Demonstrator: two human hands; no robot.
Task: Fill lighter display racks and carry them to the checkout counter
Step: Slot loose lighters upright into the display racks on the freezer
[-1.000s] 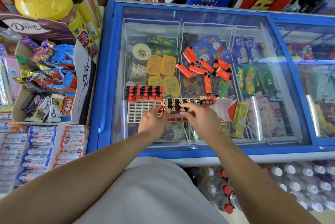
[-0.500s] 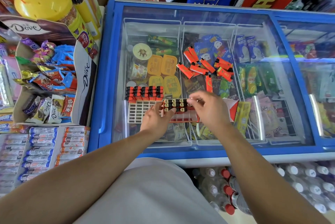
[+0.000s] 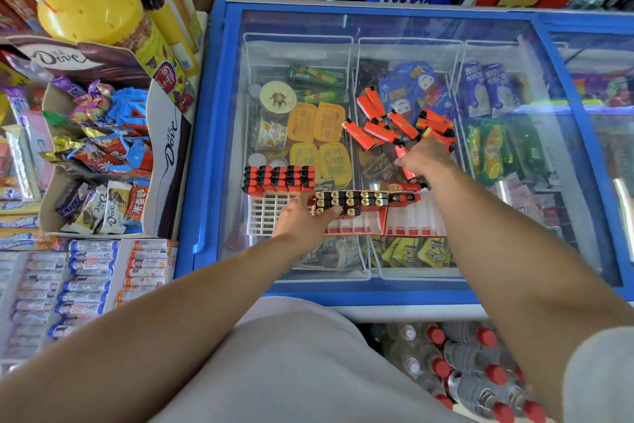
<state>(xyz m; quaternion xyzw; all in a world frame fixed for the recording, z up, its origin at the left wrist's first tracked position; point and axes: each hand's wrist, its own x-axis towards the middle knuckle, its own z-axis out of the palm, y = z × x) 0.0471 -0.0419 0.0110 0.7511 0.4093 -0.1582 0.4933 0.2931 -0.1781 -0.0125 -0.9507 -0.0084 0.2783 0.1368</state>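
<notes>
Orange plastic is what the right hand (image 3: 423, 157) is after: it hovers with bent fingers over 1 flat orange lighter with a black cap (image 3: 407, 171), which lies on the clear glass lid of the blue chest freezer (image 3: 206, 134). I cannot tell whether the fingers already pinch this lighter or only touch it. The lighter's long axis runs away from the person, nearly in line with the forearm. Just beyond the knuckles the loose pile of orange lighters (image 3: 394, 122) lies scattered, each pointing a different way. The right hand is clearly the nearer one to the pile.

The left hand (image 3: 303, 220) rests partly curled on the left end of the red plastic display rack (image 3: 353, 213) and seems to steady it. The rack's 2 far rows are filled; the near slots stand empty. To its left is the white grid rack (image 3: 266, 213), only its far part filled. I judge the next lighter must be turned upright and carried back toward the person to reach an empty slot.
</notes>
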